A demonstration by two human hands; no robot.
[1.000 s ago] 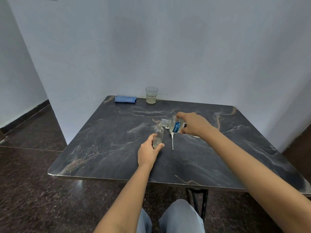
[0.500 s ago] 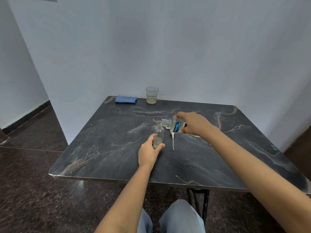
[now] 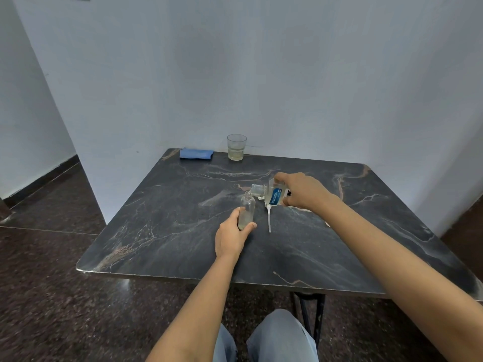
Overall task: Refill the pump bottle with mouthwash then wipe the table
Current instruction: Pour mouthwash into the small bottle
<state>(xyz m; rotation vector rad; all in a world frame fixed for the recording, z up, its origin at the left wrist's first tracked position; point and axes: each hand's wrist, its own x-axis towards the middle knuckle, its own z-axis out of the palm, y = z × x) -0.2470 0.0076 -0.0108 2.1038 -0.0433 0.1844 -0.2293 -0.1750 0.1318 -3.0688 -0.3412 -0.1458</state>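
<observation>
A small clear pump bottle (image 3: pixel 247 210) without its pump stands upright on the dark marble table (image 3: pixel 167 231), with a little pale liquid at its bottom. My left hand (image 3: pixel 231 237) grips its lower part. My right hand (image 3: pixel 300 193) holds a clear mouthwash bottle (image 3: pixel 274 195) with a blue label, tipped on its side so its mouth (image 3: pixel 257 190) sits just above and right of the small bottle's neck. The white pump head with its dip tube (image 3: pixel 269 218) lies on the table between the two hands.
A folded blue cloth (image 3: pixel 196 154) lies at the far left edge of the table by the wall. A glass (image 3: pixel 236 147) with pale liquid stands next to it. My knees (image 3: pixel 261 338) are below the table's near edge.
Both hands and bottles hold nearly the same pose. The liquid level in the small bottle shows no clear change.
</observation>
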